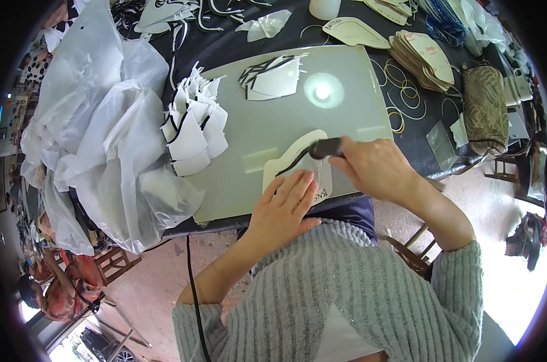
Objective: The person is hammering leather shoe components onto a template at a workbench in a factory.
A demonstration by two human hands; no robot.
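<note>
A cream card template (pixel 276 164) with handwritten marks lies near the table's front edge. On it rests a white piece edged with a curved black strip (pixel 294 161). My left hand (pixel 283 208) presses down on these with its fingers stretched out, holding nothing. In my right hand (pixel 376 166) is a dark blunt-ended tool (pixel 326 148), its fingers wrapped round it. The tool's end is over the upper right of the template, at the strip's end. My grip hides the rest of it, so its exact kind cannot be told.
A smooth greyish board (pixel 346 120) lies under the work. White black-edged pieces (pixel 195 130) are stacked at left, with a smaller bunch (pixel 274 77) behind. Large plastic bags (pixel 98 120) crowd the left. Card templates (pixel 421 57), coiled cords (pixel 406 90) and a patterned roll (pixel 484 108) sit at right.
</note>
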